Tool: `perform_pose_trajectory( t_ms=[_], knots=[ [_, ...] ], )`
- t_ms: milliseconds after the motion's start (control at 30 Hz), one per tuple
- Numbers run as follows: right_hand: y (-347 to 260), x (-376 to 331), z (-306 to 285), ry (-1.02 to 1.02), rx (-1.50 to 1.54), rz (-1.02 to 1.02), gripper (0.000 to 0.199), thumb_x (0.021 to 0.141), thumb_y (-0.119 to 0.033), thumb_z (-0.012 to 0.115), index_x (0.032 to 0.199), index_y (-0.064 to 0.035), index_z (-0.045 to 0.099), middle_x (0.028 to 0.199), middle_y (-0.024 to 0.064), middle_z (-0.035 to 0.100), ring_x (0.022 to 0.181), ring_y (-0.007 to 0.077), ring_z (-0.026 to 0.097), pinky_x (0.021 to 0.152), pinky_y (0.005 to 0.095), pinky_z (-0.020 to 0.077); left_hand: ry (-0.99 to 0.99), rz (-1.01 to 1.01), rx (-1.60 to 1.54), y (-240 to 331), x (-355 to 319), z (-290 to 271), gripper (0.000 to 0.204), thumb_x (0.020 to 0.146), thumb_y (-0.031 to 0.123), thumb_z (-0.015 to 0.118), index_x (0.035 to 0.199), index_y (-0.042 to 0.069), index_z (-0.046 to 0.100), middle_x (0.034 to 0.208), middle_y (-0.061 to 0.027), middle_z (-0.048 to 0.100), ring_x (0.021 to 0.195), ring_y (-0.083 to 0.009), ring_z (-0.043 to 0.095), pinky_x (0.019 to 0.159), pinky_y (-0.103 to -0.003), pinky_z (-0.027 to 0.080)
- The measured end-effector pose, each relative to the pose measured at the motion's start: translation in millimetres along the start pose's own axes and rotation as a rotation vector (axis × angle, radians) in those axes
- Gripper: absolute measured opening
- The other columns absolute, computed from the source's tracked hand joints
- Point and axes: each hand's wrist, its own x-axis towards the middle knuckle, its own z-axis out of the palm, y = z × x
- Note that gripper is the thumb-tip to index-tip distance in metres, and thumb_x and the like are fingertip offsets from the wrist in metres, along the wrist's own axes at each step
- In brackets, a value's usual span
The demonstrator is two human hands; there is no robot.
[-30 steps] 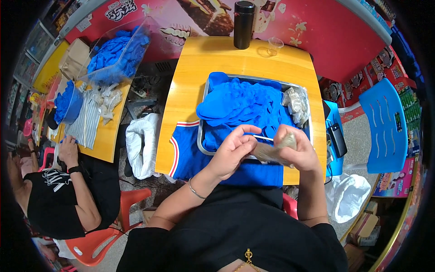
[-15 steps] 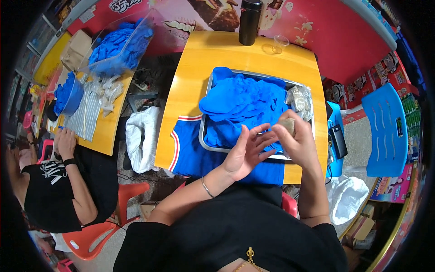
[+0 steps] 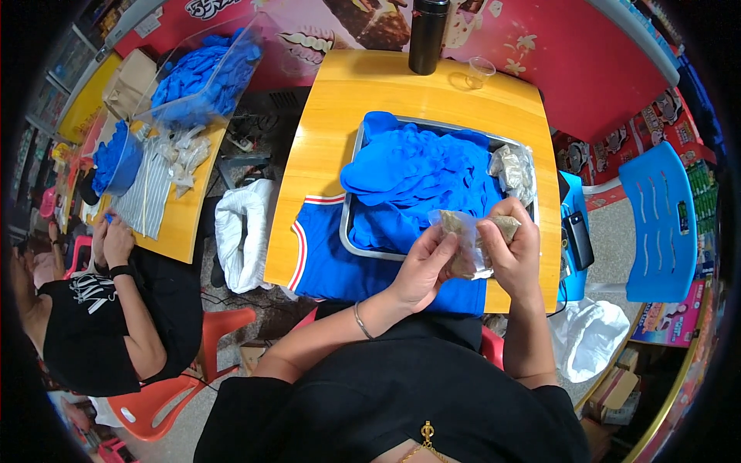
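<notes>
Over the near edge of a metal tray (image 3: 345,229), both my hands are close together. My left hand (image 3: 423,270) pinches a small clear plastic bag (image 3: 457,224) with something brownish inside. Closed right beside it, my right hand (image 3: 515,258) grips a small tan packet (image 3: 505,225) and touches the bag's right side. Whether the packet and the bag are joined, I cannot tell. Blue fabric pieces (image 3: 421,166) heap up in the tray. At the tray's right end lies a clear bag of tan packets (image 3: 512,168). A blue jersey (image 3: 332,262) with striped trim spreads under the tray.
A black bottle (image 3: 427,38) and a clear cup (image 3: 480,71) stand at the far edge of the yellow table (image 3: 328,131). At left, a person (image 3: 93,328) works beside a bin of blue pieces (image 3: 204,77). A blue chair (image 3: 656,224) is at right.
My left hand, open and spread before, now holds the clear bag against my right hand. The right hand has come slightly lower. At left, the other person's hands have shifted slightly.
</notes>
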Motion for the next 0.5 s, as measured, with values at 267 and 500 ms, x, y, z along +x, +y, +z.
perform_pose_trajectory(
  t_ms=[267, 500],
  knots=[
    [11.5, -22.4, 7.3, 0.086, 0.089, 0.232, 0.022, 0.082, -0.009, 0.062, 0.098, -0.0016, 0.050, 0.066, 0.0033, 0.055, 0.059, 0.0090, 0.052, 0.052, 0.0239, 0.0407, 0.087, 0.219, 0.293, -1.9, 4.6, -2.0, 0.016, 0.092, 0.020, 0.054, 0.099, 0.006, 0.053, 0.086, 0.0008, 0.057, 0.078, -0.0031, 0.051, 0.065, -0.021, 0.044],
    [37.8, -45.6, 6.3, -0.178, 0.031, -0.078, 0.092, 0.064, -0.038, 0.079, 0.132, 0.0030, 0.033, 0.127, 0.0206, 0.045, 0.118, 0.0310, 0.045, 0.099, 0.0392, 0.0340, -0.026, 0.066, 0.653, 9.6, -5.7, -5.0, 0.011, 0.092, 0.015, 0.052, 0.093, 0.004, 0.051, 0.078, -0.0007, 0.056, 0.069, -0.0044, 0.051, 0.063, -0.022, 0.044]
  ],
)
